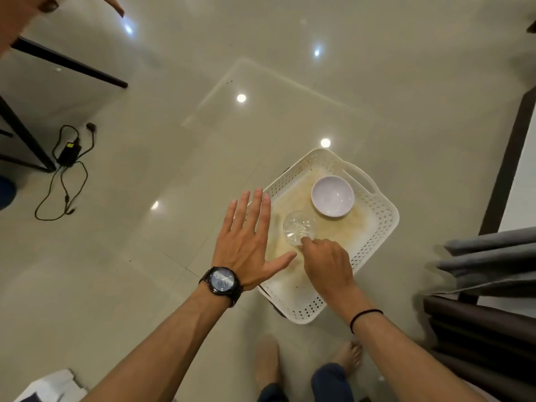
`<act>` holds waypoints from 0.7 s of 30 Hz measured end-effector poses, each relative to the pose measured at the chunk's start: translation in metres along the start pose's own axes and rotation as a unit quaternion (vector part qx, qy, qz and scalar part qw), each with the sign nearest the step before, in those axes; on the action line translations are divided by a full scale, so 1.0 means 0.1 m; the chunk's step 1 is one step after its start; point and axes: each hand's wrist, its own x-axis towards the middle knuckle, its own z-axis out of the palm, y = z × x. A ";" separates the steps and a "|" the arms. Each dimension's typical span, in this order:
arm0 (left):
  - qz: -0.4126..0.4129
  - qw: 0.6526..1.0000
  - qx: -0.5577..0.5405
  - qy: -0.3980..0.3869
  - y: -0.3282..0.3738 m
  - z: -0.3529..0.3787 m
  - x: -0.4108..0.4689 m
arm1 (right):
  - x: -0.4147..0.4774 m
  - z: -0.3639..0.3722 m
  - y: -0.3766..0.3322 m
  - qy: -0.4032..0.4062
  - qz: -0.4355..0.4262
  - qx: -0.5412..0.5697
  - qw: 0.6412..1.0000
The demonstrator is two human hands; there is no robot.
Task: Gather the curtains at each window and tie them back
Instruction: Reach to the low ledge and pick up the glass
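Grey curtains hang in folds at the right edge, with darker brown curtain folds below them. My left hand, with a dark watch on its wrist, hovers flat with fingers spread over the left rim of a white perforated basket on the floor. My right hand, a black band on its wrist, reaches into the basket, and its fingertips touch the near edge of a clear glass. Whether the fingers grip the glass I cannot tell. A white bowl sits behind the glass.
Glossy beige floor tiles all around. A black table frame stands at the left, with a power adapter and cable on the floor beside it. A dark door frame runs along the right. My bare feet show at the bottom.
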 end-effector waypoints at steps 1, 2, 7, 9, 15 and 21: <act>-0.008 1.000 0.000 0.001 0.00 0.01 0.01 | -0.01 -0.01 -0.01 0.006 -0.009 0.000 1.000; -0.015 1.000 0.000 0.001 0.02 0.01 0.03 | -0.02 -0.04 0.00 0.010 -0.007 -0.002 1.000; -0.018 0.999 0.000 0.027 0.19 -0.03 0.26 | 0.03 -0.31 0.21 0.098 0.032 -0.012 0.995; -0.004 0.999 -0.003 0.034 0.35 -0.09 0.45 | 0.06 -0.47 0.38 0.122 0.048 -0.011 0.991; 0.113 0.992 -0.006 0.048 1.27 -0.24 1.10 | -0.09 -1.05 1.20 0.118 0.154 -0.025 0.981; 0.257 0.966 -0.015 0.024 2.59 -0.07 1.57 | -0.93 -1.40 2.42 0.130 0.328 -0.023 0.935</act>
